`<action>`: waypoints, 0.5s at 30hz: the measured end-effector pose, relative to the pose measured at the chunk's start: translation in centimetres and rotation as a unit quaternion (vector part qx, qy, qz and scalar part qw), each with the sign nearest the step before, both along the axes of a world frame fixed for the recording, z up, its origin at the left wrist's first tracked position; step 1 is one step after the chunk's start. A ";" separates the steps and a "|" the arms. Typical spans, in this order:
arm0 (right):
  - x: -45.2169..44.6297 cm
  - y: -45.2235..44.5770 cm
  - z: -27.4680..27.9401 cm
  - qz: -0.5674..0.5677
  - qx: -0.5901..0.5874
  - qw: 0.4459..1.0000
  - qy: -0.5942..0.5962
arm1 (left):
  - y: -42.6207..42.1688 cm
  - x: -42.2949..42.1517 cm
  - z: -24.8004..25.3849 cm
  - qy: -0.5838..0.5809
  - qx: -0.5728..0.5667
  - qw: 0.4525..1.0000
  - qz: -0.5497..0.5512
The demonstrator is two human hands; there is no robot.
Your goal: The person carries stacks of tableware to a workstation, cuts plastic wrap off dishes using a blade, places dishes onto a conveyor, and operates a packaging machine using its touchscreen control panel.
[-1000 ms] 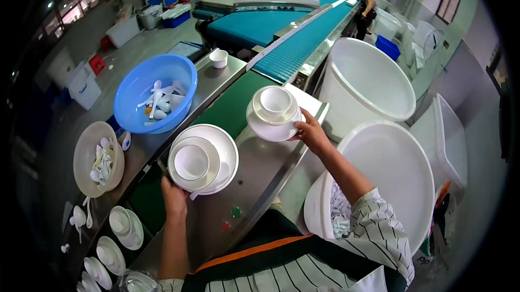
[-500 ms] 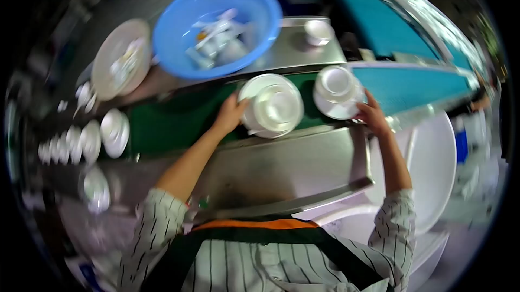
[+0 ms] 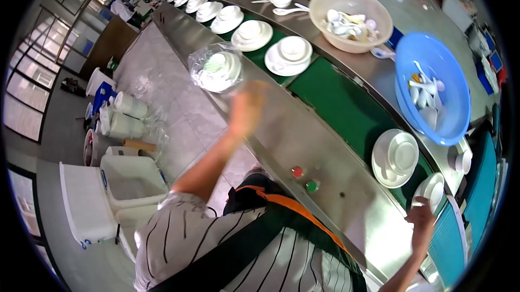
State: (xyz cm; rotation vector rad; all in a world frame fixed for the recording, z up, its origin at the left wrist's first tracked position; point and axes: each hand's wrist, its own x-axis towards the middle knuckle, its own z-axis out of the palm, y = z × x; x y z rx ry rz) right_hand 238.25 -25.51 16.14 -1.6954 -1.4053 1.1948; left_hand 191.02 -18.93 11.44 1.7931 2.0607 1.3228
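My left hand (image 3: 248, 109) is smeared by motion over the steel ledge (image 3: 303, 154), and its fingers cannot be made out. Just beyond it lies a stack of white dishes in clear plastic wrap (image 3: 216, 70). At the lower right, my right hand (image 3: 421, 212) has its fingers closed on the rim of a white plate (image 3: 418, 192) with a bowl (image 3: 433, 188) on it. Beside that, a larger plate set with a bowl (image 3: 402, 154) rests on the green conveyor belt (image 3: 336, 94). Another plate-and-bowl set (image 3: 292, 51) sits farther up the belt.
Several more dish sets (image 3: 227, 17) line the belt's far end. A beige basin (image 3: 374, 5) and a blue basin (image 3: 417, 48), both with white spoons inside, stand along the far side. Red (image 3: 297, 171) and green (image 3: 311, 186) buttons are on the near ledge. White tubs (image 3: 81, 205) stand at left.
My view has swung left along the belt. My left hand has let go of the larger plate set and moved away up the ledge. My right hand stays at the right-hand plate.
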 end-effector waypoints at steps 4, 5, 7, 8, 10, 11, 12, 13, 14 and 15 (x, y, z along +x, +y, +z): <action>-18.1 3.6 0.2 0.278 0.001 0.960 -0.017 | -1.9 -20.0 0.4 -0.070 0.036 0.976 0.204; -22.2 5.5 -2.3 0.329 0.084 0.941 0.003 | -1.7 -21.8 1.8 -0.016 -0.013 0.974 0.225; -32.1 10.1 -4.9 0.362 0.177 0.914 0.040 | 0.8 -27.6 -1.4 0.006 0.006 0.985 0.175; -37.5 12.9 -7.1 0.317 0.186 0.923 0.116 | 2.6 -30.0 -2.5 0.015 0.019 0.989 0.145; -46.7 19.3 -10.5 0.275 0.132 0.943 0.136 | 6.1 -33.2 -2.8 -0.007 -0.074 0.989 0.132; -50.5 21.9 -10.9 0.241 0.113 0.954 0.136 | 7.7 -34.6 -2.4 -0.037 -0.124 0.986 0.103; -53.7 25.0 -12.3 0.237 0.146 0.960 0.032 | 9.1 -36.2 -2.0 -0.066 -0.175 0.979 0.078; -56.1 26.3 -11.8 0.241 0.084 0.966 -0.038 | 10.4 -37.2 -1.9 -0.088 -0.251 0.962 0.063; -57.5 26.9 -11.6 0.258 0.108 0.959 -0.053 | 11.8 -37.8 -2.7 -0.069 -0.249 0.966 0.015; -58.7 27.4 -11.4 0.274 0.130 0.951 -0.065 | 13.1 -37.9 -3.4 -0.048 -0.247 0.967 -0.032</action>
